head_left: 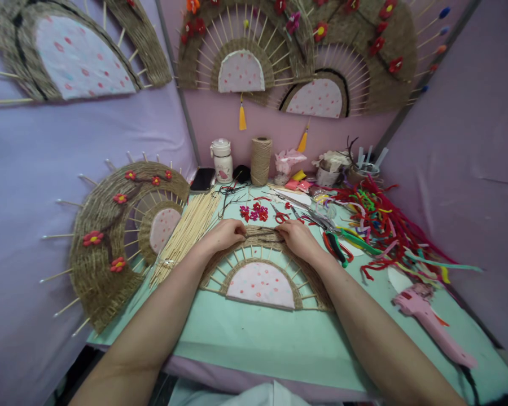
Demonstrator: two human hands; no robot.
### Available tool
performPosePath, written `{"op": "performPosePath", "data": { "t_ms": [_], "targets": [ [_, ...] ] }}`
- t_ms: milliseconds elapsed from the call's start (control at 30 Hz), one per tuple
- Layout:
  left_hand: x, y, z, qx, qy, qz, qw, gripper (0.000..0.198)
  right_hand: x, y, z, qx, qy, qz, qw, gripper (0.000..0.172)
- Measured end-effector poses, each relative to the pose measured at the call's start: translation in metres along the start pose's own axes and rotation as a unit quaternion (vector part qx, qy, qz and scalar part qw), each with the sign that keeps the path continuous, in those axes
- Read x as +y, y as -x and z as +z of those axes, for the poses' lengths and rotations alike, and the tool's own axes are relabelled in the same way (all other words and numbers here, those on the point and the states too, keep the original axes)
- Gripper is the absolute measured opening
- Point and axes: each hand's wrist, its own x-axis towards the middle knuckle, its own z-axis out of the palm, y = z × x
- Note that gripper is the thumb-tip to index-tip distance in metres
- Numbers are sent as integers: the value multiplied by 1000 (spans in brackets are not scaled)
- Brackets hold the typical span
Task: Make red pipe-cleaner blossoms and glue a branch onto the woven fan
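A half-round woven jute fan (262,265) with wooden spokes and a pink dotted fabric centre lies flat on the mint-green table (258,338). My left hand (225,234) rests on its top rim at the left, fingers curled and pinching the weave. My right hand (296,237) sits on the rim at the right, fingers also closed on the dark twine running along the top edge. Small red and pink flowers (254,212) lie just beyond the fan.
A finished flowered fan (118,237) leans at the left beside a bundle of wooden sticks (190,231). Scissors, pliers (336,245) and a heap of coloured pipe cleaners (381,225) lie right; a pink glue gun (427,318) sits near right. A twine spool (261,160) stands behind.
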Motion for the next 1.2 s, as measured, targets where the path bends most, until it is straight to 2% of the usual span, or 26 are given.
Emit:
{"op": "performPosePath", "data": {
  "t_ms": [367,567,833,1200],
  "targets": [
    [1,-3,7,49,17,10,999,13,0,0,1,-3,2,3,1000,32],
    [4,-3,9,44,-2,10,999,14,-1,0,0,-3,1,3,1000,32],
    [2,1,1,45,8,-16,999,13,-1,0,-1,-9,9,3,1000,32],
    [6,0,7,36,0,-8,999,15,-3,0,-3,-23,11,8,1000,32]
  ]
}}
